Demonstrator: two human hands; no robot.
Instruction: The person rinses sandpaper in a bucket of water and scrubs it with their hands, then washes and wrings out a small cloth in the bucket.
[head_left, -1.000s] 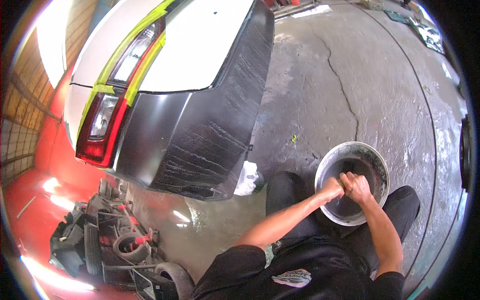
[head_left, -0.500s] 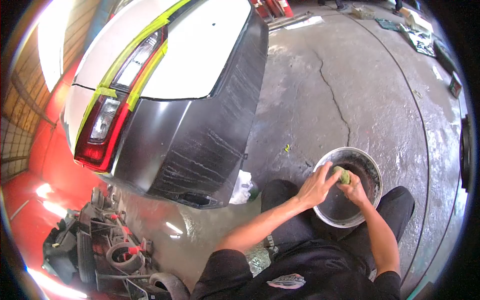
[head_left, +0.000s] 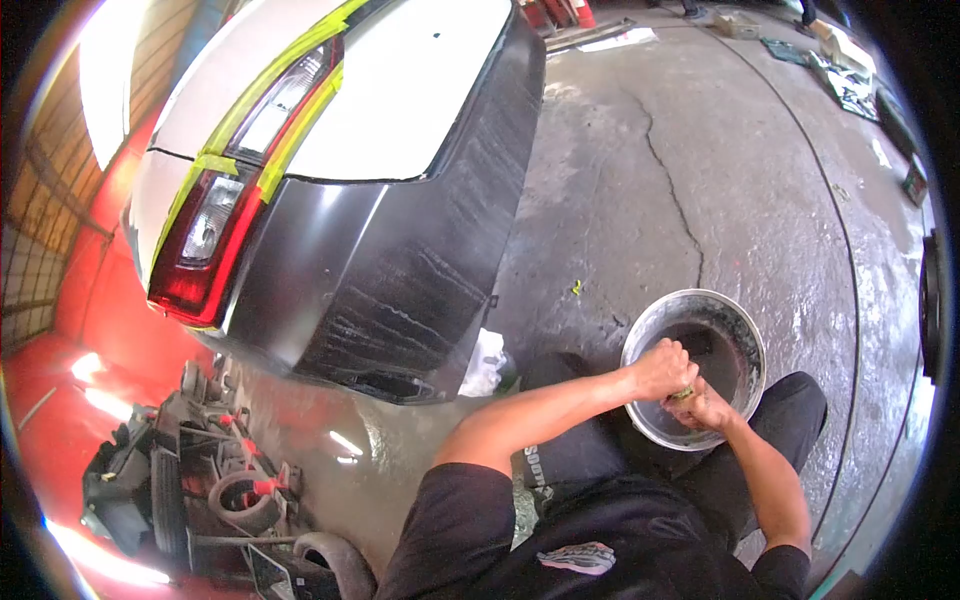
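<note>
Over a round metal-rimmed bucket [head_left: 757,345], my left hand [head_left: 661,369] and my right hand [head_left: 706,408] are both closed tightly round one small greenish cloth [head_left: 684,393]. Only a bit of the cloth shows between the two fists; the rest is hidden in my fingers. The bucket stands by my knees and holds dark water. To my left is the rear of a car, with a dark grey bumper [head_left: 400,260] that carries whitish streaks. Yellow-green masking tape [head_left: 290,152] borders its tail light [head_left: 212,235].
A white crumpled bag [head_left: 485,362] lies under the bumper's corner. Car parts and tires [head_left: 247,503] are piled at the lower left. A crack [head_left: 672,185] runs across the wet concrete floor. Trays with tools [head_left: 845,85] lie far right. Another person's feet show at the top.
My fingers have closed from a loose hold into two fists round the cloth. My hands have dropped slightly toward me, and the view has shifted a little.
</note>
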